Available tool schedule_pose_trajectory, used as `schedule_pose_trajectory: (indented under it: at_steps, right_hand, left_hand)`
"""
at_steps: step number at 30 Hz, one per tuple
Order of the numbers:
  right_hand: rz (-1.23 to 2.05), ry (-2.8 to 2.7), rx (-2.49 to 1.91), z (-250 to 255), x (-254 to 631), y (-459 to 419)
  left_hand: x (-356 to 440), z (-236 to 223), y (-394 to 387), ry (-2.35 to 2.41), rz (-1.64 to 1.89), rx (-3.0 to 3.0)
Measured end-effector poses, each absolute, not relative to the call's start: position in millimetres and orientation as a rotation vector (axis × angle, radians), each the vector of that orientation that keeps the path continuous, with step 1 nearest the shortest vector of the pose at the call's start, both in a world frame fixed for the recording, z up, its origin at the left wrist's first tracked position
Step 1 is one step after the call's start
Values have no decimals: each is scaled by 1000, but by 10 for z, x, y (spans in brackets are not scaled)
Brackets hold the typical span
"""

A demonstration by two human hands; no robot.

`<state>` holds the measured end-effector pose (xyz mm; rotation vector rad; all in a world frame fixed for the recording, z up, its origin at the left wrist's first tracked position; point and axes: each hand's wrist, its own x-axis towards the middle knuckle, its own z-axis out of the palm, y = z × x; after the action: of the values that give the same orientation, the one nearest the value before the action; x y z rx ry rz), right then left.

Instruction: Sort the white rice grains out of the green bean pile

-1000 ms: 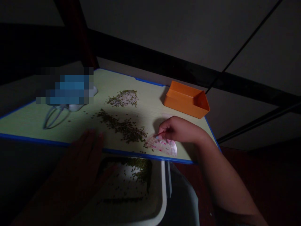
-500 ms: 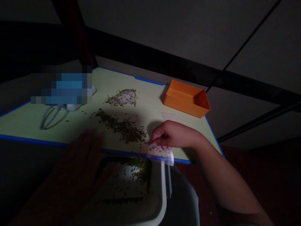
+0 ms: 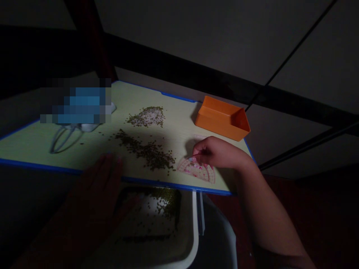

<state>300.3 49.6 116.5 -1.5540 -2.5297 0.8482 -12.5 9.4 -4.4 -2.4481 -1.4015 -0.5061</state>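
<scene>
My right hand [image 3: 211,151] pinches a clear protractor [image 3: 198,171] with pink markings, low over the right part of the pale table [image 3: 176,134]. Left of the protractor spreads a dark, loose pile of small green beans [image 3: 151,153]. Behind it lies a second pile, white grains mixed with green beans [image 3: 148,116]. My left hand [image 3: 98,183], deep in shadow, is at the table's front edge with its fingers stretched out. Below the edge, a white-rimmed tub [image 3: 195,224] has green beans scattered inside, heaped toward its far right corner.
An orange open box [image 3: 221,119] stands at the back right of the table. At the left are a blurred-out blue object [image 3: 85,106] and a looped pale cable [image 3: 63,140]. A blue rim [image 3: 42,166] runs along the table's edge, with cabinet panels behind.
The protractor in my right hand first came toward me over the front edge, then went back up onto the table. My left hand has stayed in place. Both piles look the same.
</scene>
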Motion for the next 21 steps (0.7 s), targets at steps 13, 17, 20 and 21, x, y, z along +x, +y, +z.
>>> schedule_pose_trajectory:
  at_steps: [13, 17, 20, 21]
  right_hand:
    - [967, -2506, -1352, 1123, 2977, 483]
    - [932, -2490, -1393, 1132, 2981, 477]
    - [958, -2521, -1351, 1114, 2956, 480]
    - [969, -2529, -1342, 1107, 2946, 481]
  left_hand:
    - [-103, -11, 76, -1387, -520, -2433]
    - [-101, -15, 83, -1404, -502, -2433]
    - [-107, -16, 82, -1403, -508, -2439]
    - [-109, -16, 80, -1398, -511, -2443]
